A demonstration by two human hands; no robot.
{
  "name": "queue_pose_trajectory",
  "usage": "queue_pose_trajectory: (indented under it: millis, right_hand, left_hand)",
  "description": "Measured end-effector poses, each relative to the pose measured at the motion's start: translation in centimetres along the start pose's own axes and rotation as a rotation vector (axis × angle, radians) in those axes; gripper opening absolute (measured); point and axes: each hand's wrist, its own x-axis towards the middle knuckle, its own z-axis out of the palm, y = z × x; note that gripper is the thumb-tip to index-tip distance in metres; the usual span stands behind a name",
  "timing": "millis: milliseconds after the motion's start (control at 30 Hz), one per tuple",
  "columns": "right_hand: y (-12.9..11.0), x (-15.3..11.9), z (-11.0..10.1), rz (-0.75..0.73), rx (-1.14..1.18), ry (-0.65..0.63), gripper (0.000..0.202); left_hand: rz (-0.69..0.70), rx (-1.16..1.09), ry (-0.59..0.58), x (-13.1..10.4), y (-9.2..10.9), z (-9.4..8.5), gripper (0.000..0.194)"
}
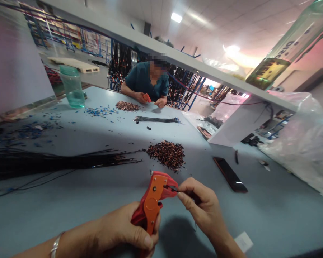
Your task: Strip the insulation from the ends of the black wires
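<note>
The blue-gray tabletop [274,218] is carrying all the work. Across it, a person [141,80] in a dark teal top is leaning at the far edge, holding an orange tool [146,98]. A long bundle of black wires [56,161] is running in from the left edge, its ends pointing toward the middle. A greenish bottle [73,87] is standing near the far left corner. The left hand [131,227] is closing around the handles of a red-and-orange wire stripper [153,197], holding it above the near part of the tabletop. The right hand [201,204] is pinching, thumb and forefinger together, a thin dark wire [174,189] at the stripper's mouth. A pile of copper-and-black scraps [167,154] is lying beyond the stripper, near the bundle's ends. A phone [230,174] is lying toward the right edge.
</note>
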Motion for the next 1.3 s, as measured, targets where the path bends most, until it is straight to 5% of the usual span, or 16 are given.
queue_pose_trajectory:
  millis: [1300]
  right_hand:
    - [-0.33, -0.31, 0.33, -0.128, -0.067, 0.044, 0.013]
  left_hand:
    - [-0.002, 0.089, 0.049, -0.16, -0.33, 0.11, 0.026]
